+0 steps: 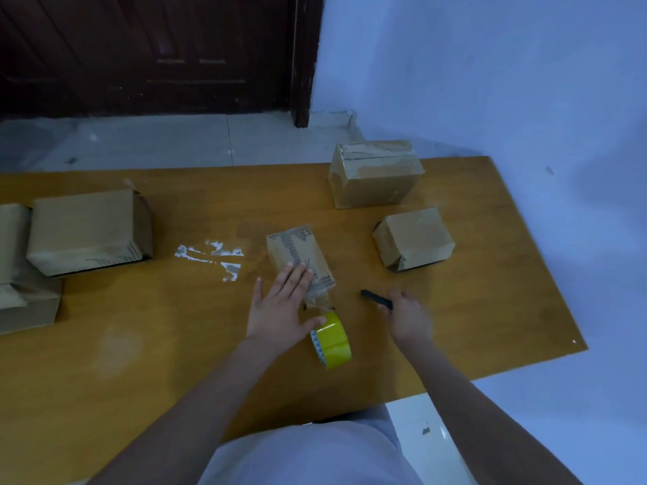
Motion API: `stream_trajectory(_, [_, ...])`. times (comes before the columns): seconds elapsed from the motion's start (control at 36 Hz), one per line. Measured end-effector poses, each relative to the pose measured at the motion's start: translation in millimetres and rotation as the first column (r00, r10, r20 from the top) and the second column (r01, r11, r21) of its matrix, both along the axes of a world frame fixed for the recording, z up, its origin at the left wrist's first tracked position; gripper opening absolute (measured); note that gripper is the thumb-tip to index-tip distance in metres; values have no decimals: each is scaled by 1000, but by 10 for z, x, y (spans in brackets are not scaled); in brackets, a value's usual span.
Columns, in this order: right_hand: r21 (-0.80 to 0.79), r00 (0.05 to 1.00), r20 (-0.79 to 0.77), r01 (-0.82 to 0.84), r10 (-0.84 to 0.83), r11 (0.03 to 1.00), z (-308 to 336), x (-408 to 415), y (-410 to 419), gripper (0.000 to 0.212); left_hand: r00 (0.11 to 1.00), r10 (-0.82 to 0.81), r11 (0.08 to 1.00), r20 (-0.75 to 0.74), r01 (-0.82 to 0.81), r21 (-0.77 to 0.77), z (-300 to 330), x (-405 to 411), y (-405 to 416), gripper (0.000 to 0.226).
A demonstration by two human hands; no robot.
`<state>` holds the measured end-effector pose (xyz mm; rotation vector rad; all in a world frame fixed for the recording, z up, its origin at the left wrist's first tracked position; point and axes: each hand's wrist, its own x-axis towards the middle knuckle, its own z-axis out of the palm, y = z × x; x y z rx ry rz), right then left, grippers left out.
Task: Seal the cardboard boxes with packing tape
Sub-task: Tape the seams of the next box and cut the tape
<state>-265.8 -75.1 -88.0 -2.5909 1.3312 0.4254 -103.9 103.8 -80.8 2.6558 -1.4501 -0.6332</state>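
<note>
A small cardboard box [297, 253] lies in the middle of the wooden table [175, 344]. My left hand [283, 306] rests flat on its near end, fingers straight, thumb touching the yellow tape roll [332, 341]. The roll stands on edge just in front of the box, and a strip of tape runs from it up to the box's near end. My right hand [408, 316] grips a thin black tool [376, 299], perhaps a cutter, to the right of the box; its tip points left and away from me.
Two cardboard boxes stand at the right: a bigger taped one [376, 173] at the back and a smaller one [415, 238] nearer. Several boxes [84, 231] crowd the left edge. White tape scraps [213, 257] stick to the table. A dark door [150, 50] lies beyond.
</note>
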Motion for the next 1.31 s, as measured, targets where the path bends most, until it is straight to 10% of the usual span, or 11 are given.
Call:
stream_trajectory(0.17, [-8,997,52,63,-63,998,-240,75,119,42,1000,10,1000,-11,-10,-1,11,-1,-7,88])
stream_trajectory(0.28, [440,858,467,-15,-214,898,-222,305,447,53,1000,12,999,-13,-13,-38,-46,5,12,86])
stream_trajectory(0.36, [651,802,485,-65,-349,756,-262,405,623,12,1000,0,997,-5,0,-77,-71,-3,26,91])
stream_trajectory(0.42, [735,770,453,-38,-449,677,-232,420,666,21,999,26,990,-39,-31,-135,-58,6,11,91])
stream_trajectory(0.58, [725,732,505,-71,-458,685,-96,383,699,21,988,121,924,94,-77,-374,-145,32,-137,44])
stream_trajectory(0.72, [718,762,503,-106,-408,687,-89,250,735,11,975,150,886,165,-58,-460,-246,51,-192,42])
stream_trajectory(0.89, [772,584,503,26,-636,635,0,126,671,10,925,102,913,366,59,-404,-222,71,-234,44])
stream_trajectory(1.14, [686,449,632,55,-632,725,346,247,268,14,947,241,970,211,-229,-78,186,-49,-496,61])
stream_trajectory(1.31, [668,613,612,-62,-500,742,738,386,23,10,972,233,879,-42,-229,-418,385,-5,-449,77])
